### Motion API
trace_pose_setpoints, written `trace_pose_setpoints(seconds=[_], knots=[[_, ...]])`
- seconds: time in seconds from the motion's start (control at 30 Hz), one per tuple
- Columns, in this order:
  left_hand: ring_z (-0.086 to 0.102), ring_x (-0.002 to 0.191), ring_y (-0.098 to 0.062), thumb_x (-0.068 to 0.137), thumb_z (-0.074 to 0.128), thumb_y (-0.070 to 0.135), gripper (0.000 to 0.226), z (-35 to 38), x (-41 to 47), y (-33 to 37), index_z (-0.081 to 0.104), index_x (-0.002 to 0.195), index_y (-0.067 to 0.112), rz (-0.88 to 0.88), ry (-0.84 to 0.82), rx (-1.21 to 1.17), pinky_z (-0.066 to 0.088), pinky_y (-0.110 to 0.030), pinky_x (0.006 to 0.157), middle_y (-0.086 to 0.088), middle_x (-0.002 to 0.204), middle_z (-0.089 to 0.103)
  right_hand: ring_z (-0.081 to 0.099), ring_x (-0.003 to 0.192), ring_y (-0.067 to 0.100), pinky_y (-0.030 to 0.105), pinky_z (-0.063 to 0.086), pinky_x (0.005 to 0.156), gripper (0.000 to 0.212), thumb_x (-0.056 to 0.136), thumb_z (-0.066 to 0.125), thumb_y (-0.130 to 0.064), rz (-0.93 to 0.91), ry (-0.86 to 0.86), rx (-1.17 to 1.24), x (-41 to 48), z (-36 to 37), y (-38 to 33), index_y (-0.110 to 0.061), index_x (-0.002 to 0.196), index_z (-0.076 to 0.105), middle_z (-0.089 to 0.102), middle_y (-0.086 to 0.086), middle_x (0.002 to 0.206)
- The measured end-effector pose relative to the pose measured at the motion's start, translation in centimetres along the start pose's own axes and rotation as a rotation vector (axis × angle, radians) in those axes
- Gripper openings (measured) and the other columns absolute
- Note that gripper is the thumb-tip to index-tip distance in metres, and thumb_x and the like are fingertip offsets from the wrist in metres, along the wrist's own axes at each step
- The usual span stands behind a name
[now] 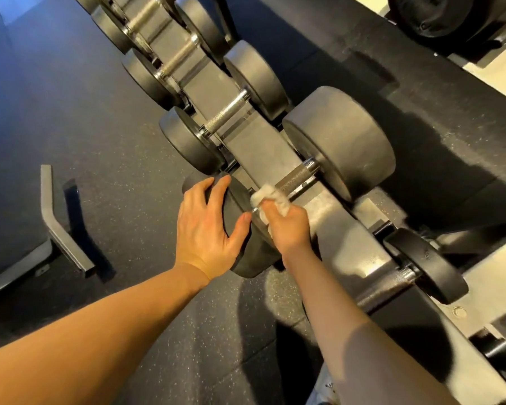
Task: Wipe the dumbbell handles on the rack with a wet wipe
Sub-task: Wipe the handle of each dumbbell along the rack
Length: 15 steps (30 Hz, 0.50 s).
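Left hand (208,226) spread wide, resting on near end (246,258) of large dumbbell (342,141), right hand (289,226) curled round white wipe (270,198), wipe wrapped on near part of metal handle (297,179), dumbbell lying across grey rack (272,147), smaller dumbbells (225,114) beyond

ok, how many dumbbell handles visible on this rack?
5. Far to near: top handle, second handle, third handle, wiped handle beneath the wet wipe in the right hand, nearest handle lower right. More may be cut off beyond the top edge.
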<state>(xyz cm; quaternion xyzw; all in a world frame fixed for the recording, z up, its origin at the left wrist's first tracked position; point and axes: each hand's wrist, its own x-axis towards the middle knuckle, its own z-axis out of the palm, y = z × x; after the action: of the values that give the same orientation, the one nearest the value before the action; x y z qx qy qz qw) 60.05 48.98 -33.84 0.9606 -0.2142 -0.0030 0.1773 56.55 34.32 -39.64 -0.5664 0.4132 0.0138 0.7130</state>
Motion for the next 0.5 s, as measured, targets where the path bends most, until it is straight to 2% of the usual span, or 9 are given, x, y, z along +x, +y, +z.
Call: trace_pose_setpoints(seconds=[0.07, 0.13, 0.2, 0.23, 0.3, 0.33, 0.4, 0.43, 0.5], knots=[[0.045, 0.132, -0.030, 0.095, 0.035, 0.070, 0.078, 0.0, 0.0, 0.0, 0.041, 0.153, 0.018, -0.007, -0.005, -0.002, 0.044, -0.051, 0.106, -0.012, 0.146, 0.046, 0.072, 0.079, 0.024, 0.036, 0.060, 0.070, 0.015, 0.087, 0.077, -0.029, -0.048, -0.041, -0.134, 0.1, -0.8, -0.5, -0.014, 0.086, 0.076, 0.076, 0.006, 0.082], [0.045, 0.133, -0.030, 0.096, 0.035, 0.069, 0.078, -0.1, 0.0, 0.0, 0.042, 0.153, 0.016, -0.004, -0.013, -0.013, 0.043, -0.052, 0.106, -0.014, 0.147, 0.046, 0.071, 0.075, 0.017, 0.033, 0.058, 0.067, 0.015, 0.088, 0.076, -0.033, -0.106, 0.117, -0.092, 1.2, -2.0, -2.1, -0.018, 0.085, 0.075, 0.075, 0.002, 0.081], [0.044, 0.133, -0.032, 0.095, 0.039, 0.066, 0.077, -0.2, 0.0, 0.1, 0.042, 0.152, 0.015, 0.000, -0.014, -0.019, 0.043, -0.051, 0.106, -0.015, 0.145, 0.047, 0.071, 0.081, 0.016, 0.029, 0.059, 0.072, 0.017, 0.092, 0.073, -0.036, -0.113, 0.286, 0.073, 2.1, -2.7, -3.7, -0.019, 0.094, 0.074, 0.076, 0.002, 0.089], [0.044, 0.133, -0.032, 0.095, 0.041, 0.064, 0.076, -0.2, 0.0, 0.1, 0.043, 0.152, 0.014, 0.001, -0.014, -0.015, 0.043, -0.051, 0.105, -0.015, 0.145, 0.047, 0.070, 0.083, 0.016, 0.021, 0.057, 0.071, 0.021, 0.093, 0.071, -0.036, -0.101, 0.305, 0.109, 2.1, -2.6, -4.0, -0.017, 0.100, 0.073, 0.075, 0.003, 0.091], [0.044, 0.133, -0.032, 0.095, 0.044, 0.062, 0.074, -0.3, -0.1, 0.2, 0.043, 0.152, 0.014, -0.003, -0.017, -0.019, 0.042, -0.051, 0.106, -0.016, 0.144, 0.047, 0.067, 0.078, 0.014, 0.007, 0.047, 0.055, 0.027, 0.094, 0.071, -0.034, -0.052, 0.197, 0.000, 0.7, -1.6, -3.3, -0.010, 0.104, 0.074, 0.073, 0.001, 0.086], [0.044, 0.133, -0.033, 0.094, 0.045, 0.061, 0.074, -0.4, 0.0, 0.2, 0.042, 0.152, 0.015, -0.004, -0.019, -0.023, 0.042, -0.051, 0.106, -0.016, 0.144, 0.047, 0.067, 0.074, 0.012, 0.008, 0.044, 0.050, 0.029, 0.092, 0.073, -0.035, -0.004, 0.087, -0.096, -0.1, -1.2, -2.8, -0.008, 0.103, 0.075, 0.073, 0.000, 0.083], [0.044, 0.134, -0.033, 0.093, 0.046, 0.060, 0.074, -0.6, 0.0, 0.4, 0.042, 0.152, 0.015, -0.006, -0.027, -0.025, 0.042, -0.052, 0.106, -0.016, 0.145, 0.046, 0.068, 0.075, 0.011, 0.015, 0.045, 0.051, 0.036, 0.087, 0.079, -0.041, 0.058, -0.071, -0.290, -1.2, -0.9, -2.6, -0.009, 0.103, 0.076, 0.074, -0.001, 0.084], [0.044, 0.134, -0.033, 0.093, 0.047, 0.060, 0.074, -0.6, 0.0, 0.4, 0.042, 0.152, 0.015, -0.010, -0.028, -0.028, 0.042, -0.052, 0.106, -0.017, 0.145, 0.046, 0.067, 0.075, 0.011, 0.018, 0.044, 0.053, 0.037, 0.086, 0.079, -0.043, 0.053, -0.055, -0.342, -0.8, -1.1, -3.1, -0.009, 0.101, 0.075, 0.073, -0.002, 0.084], [0.043, 0.134, -0.034, 0.093, 0.047, 0.060, 0.074, -0.7, -0.1, 0.4, 0.043, 0.151, 0.015, -0.010, -0.027, -0.032, 0.042, -0.052, 0.106, -0.018, 0.145, 0.046, 0.065, 0.077, 0.013, 0.025, 0.050, 0.061, 0.036, 0.088, 0.074, -0.048, 0.038, 0.089, -0.331, 0.5, -1.6, -5.0, -0.013, 0.094, 0.066, 0.067, -0.002, 0.084]])
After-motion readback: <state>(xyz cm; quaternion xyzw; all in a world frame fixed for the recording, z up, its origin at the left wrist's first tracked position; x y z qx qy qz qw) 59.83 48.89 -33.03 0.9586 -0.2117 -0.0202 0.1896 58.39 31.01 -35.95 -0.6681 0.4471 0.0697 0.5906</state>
